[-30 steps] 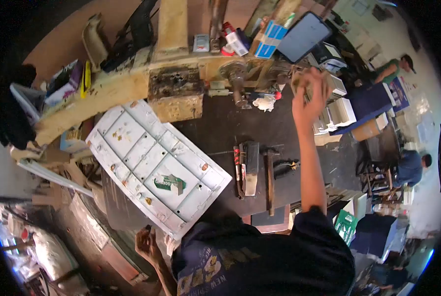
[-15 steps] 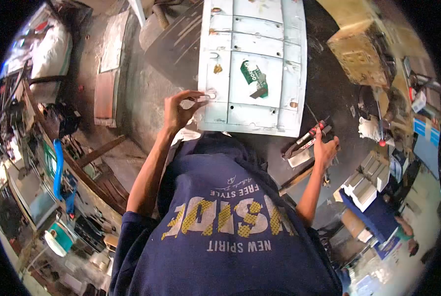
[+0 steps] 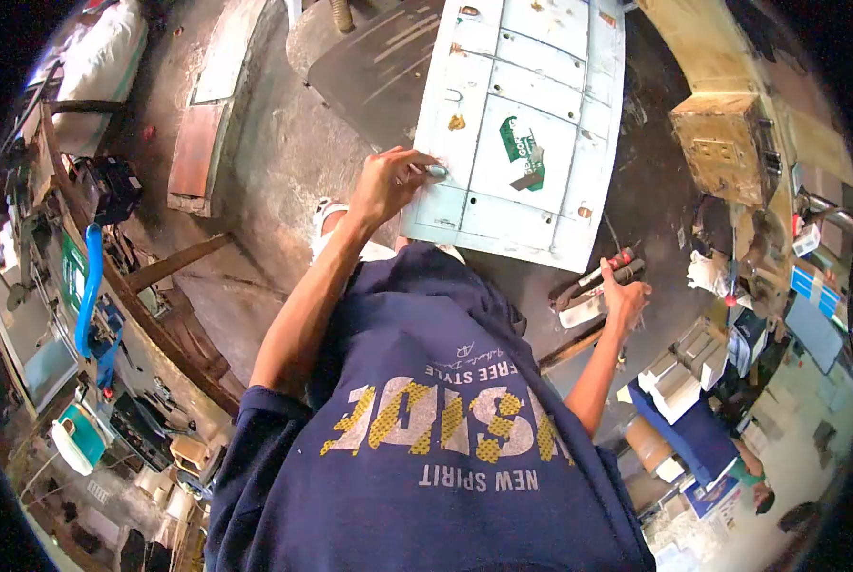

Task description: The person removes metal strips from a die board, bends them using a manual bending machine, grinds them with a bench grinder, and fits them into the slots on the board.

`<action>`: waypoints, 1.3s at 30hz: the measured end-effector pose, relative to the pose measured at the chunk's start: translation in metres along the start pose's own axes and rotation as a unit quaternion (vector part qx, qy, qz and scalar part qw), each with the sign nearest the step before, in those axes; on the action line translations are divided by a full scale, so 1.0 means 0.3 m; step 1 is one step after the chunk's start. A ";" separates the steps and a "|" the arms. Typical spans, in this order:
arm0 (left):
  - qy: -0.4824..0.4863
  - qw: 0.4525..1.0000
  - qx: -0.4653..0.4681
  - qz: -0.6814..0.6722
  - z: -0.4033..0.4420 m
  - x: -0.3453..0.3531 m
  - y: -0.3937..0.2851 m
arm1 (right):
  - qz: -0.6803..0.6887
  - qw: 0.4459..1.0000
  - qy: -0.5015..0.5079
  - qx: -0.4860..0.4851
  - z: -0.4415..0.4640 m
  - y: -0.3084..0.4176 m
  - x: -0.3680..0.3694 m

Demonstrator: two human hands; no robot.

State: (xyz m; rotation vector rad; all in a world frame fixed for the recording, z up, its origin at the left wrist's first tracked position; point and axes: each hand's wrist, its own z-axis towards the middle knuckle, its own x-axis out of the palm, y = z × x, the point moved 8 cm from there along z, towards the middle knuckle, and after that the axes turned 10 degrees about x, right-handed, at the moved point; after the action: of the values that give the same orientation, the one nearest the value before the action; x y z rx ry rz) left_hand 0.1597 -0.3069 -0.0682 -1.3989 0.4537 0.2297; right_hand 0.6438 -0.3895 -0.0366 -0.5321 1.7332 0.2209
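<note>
My left hand (image 3: 388,188) is closed in a pinch at the left edge of a white panel (image 3: 503,229). A small grey piece (image 3: 437,172) shows at its fingertips, too small to name. The panel has a grid of dark lines, several holes and brown spots. On it lies a green and white box (image 3: 524,153). My right hand (image 3: 625,297) is open, its index finger stretched out beside a tool with red handles (image 3: 612,265). Whether that finger touches the tool I cannot tell. A whitish block (image 3: 582,311) lies just left of the hand.
A dark board (image 3: 369,71) lies beyond the panel's left side. A worn wooden box (image 3: 722,148) stands at right. At left are a long plank-like piece (image 3: 197,153) and a blue tube (image 3: 90,291). Another person (image 3: 755,477) is at the far lower right.
The panel and box appear shifted right in the view, and the panel looks slightly tilted. My left hand has moved right and up with them; my right hand sits slightly lower.
</note>
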 end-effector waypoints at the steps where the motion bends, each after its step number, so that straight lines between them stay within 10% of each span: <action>1: 0.006 1.000 0.017 -0.006 0.004 0.002 -0.003 | -0.012 1.000 -0.026 0.002 -0.009 -0.004 -0.010; 10: 0.015 0.997 0.073 0.000 -0.017 0.000 -0.020 | 0.049 0.988 -0.148 -0.014 -0.039 -0.049 -0.018; 32: 0.034 0.998 0.009 -0.042 0.007 0.003 -0.022 | 0.072 0.994 -0.081 0.004 0.122 -0.064 0.017; 36: 0.038 0.999 -0.013 0.005 -0.008 0.012 0.000 | 0.293 0.952 -0.038 0.082 0.272 -0.205 0.131; 37: 0.014 0.999 -0.021 -0.042 -0.013 0.024 0.028 | 0.298 0.941 0.145 0.073 0.212 -0.182 0.130; 39: 0.009 0.999 -0.005 -0.031 -0.001 0.018 0.004 | 0.396 0.913 0.071 0.065 0.154 -0.230 0.093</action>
State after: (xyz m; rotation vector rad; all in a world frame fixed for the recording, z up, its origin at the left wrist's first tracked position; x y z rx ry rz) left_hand 0.1639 -0.3076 -0.0716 -1.4230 0.4235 0.1696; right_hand 0.7120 -0.4367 -0.0647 0.2918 2.0158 0.6450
